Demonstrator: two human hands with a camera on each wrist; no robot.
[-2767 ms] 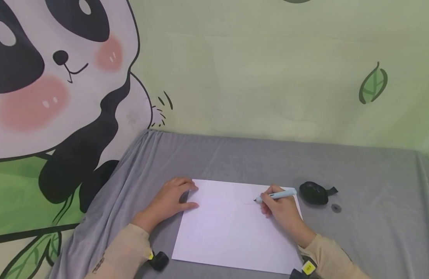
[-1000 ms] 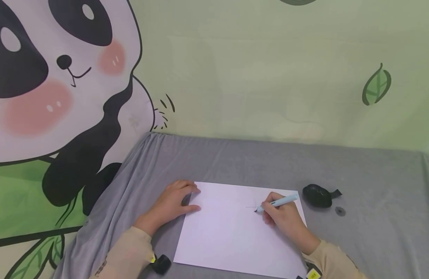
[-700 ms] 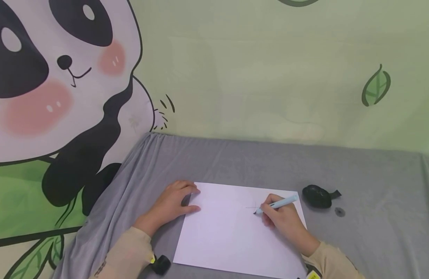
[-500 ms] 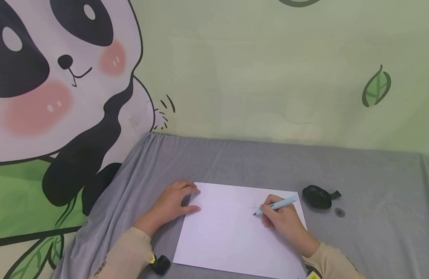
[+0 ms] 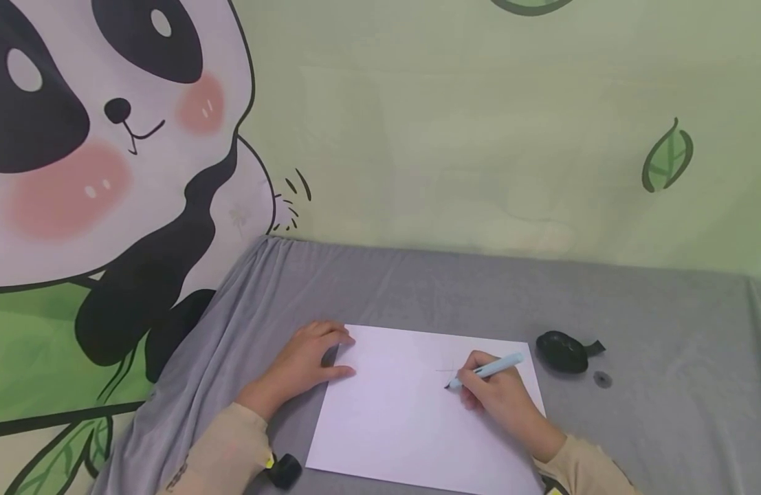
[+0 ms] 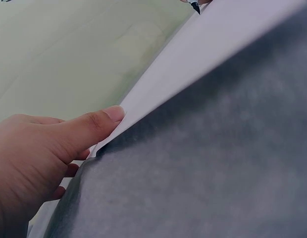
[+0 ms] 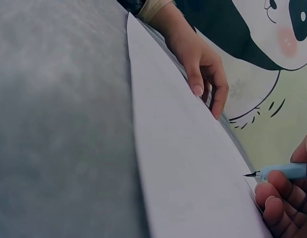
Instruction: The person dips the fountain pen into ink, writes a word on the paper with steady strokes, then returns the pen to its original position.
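Note:
A white sheet of paper (image 5: 386, 419) lies on the grey cloth. My left hand (image 5: 306, 361) rests at its upper left edge, thumb and fingers spread apart on the border; in the left wrist view the thumb (image 6: 96, 126) lies along the paper's edge. My right hand (image 5: 500, 395) pinches a light blue fountain pen (image 5: 494, 366) between thumb and fingers, its barrel slanting up to the right. The dark nib (image 7: 251, 174) points at the sheet. Just above it, thin crossed lines (image 5: 445, 370) show on the paper. The right palm is hidden.
Right of the sheet lies a glossy black rounded object (image 5: 561, 351) with a short flat tail. Beside it sits a small grey disc (image 5: 602, 379) with a central dot. A grey cloth (image 5: 652, 330) covers the table, against a wall with a panda picture (image 5: 170, 199).
A faint vertical stroke has appeared across the earlier horizontal line. The right hand has moved the pen down and slightly left, to below the crossed lines. The left hand has stayed at the edge.

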